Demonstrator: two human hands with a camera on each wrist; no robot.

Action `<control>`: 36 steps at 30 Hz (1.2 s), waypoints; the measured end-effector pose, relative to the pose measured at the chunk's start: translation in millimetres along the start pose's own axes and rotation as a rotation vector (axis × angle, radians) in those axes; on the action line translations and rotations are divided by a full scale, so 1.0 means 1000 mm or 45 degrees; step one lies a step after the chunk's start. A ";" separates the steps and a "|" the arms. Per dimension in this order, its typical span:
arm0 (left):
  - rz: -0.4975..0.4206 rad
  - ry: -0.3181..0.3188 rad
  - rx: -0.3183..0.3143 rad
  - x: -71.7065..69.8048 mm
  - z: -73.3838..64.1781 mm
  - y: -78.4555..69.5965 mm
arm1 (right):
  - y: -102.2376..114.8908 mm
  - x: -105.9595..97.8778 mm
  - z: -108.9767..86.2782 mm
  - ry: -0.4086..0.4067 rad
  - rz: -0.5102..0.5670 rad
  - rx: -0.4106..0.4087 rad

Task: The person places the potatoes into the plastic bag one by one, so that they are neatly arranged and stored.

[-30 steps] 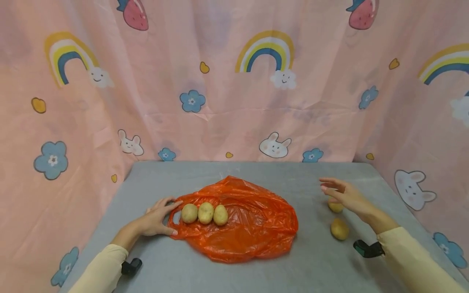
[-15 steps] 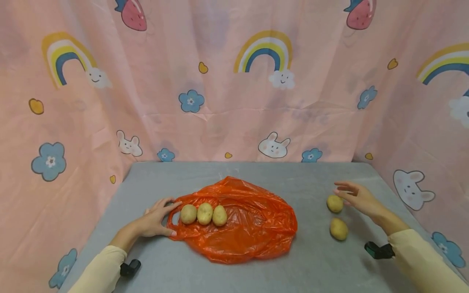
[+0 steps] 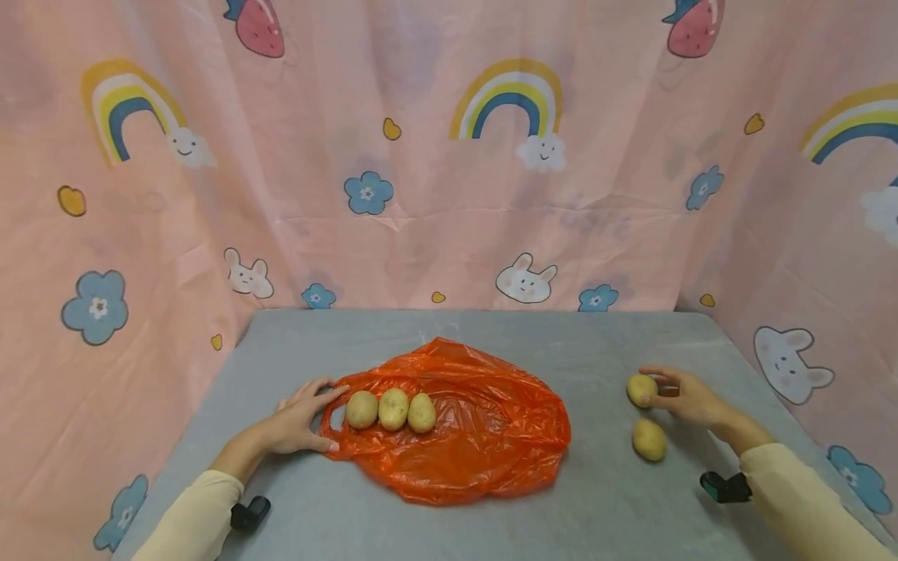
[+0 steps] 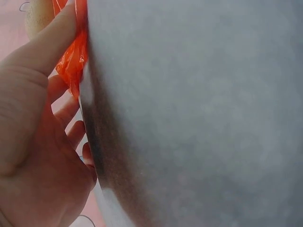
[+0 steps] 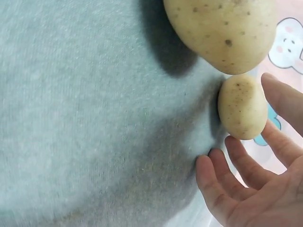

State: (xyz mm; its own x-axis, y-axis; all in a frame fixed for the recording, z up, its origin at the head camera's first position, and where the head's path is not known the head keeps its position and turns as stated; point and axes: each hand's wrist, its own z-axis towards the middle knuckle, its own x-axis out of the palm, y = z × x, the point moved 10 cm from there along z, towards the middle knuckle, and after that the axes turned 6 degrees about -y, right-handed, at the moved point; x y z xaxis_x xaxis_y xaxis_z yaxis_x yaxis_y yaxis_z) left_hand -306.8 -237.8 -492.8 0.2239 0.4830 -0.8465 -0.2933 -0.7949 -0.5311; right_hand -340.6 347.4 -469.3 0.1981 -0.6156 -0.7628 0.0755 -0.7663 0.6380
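My left hand (image 3: 302,419) rests at the left end of a flat red plastic bag (image 3: 484,436), its thumb and fingers spread over the handle edge. In the left wrist view the thumb lies against the red plastic (image 4: 73,61). Three potatoes (image 3: 394,409) sit in a row on the bag, close to this hand. On the right, my right hand (image 3: 687,396) is low beside the farther of two loose potatoes (image 3: 641,390). Its thumb and fingers are spread about that potato (image 5: 242,108), without a plain grip. The nearer potato (image 3: 648,439) lies just in front.
A grey table (image 3: 603,514) carries everything. Behind it and at both sides hangs a pink curtain (image 3: 435,234) with printed rainbows, flowers and rabbits. Black wrist devices (image 3: 250,513) show below both sleeves.
My right hand has moved to the right, then down beside the farther loose potato. The left hand, the bag and the potatoes have stayed in place.
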 end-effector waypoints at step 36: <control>-0.001 0.011 -0.006 -0.001 -0.001 -0.002 | 0.005 0.001 0.010 -0.089 -0.100 -0.115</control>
State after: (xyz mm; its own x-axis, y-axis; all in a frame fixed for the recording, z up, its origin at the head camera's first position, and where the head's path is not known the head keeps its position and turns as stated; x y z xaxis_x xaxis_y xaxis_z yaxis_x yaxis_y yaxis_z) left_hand -306.1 -237.4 -490.8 0.2322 0.4807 -0.8456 -0.2889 -0.7960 -0.5319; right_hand -349.6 341.3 -468.2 0.1201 -0.5680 -0.8142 0.1762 -0.7950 0.5805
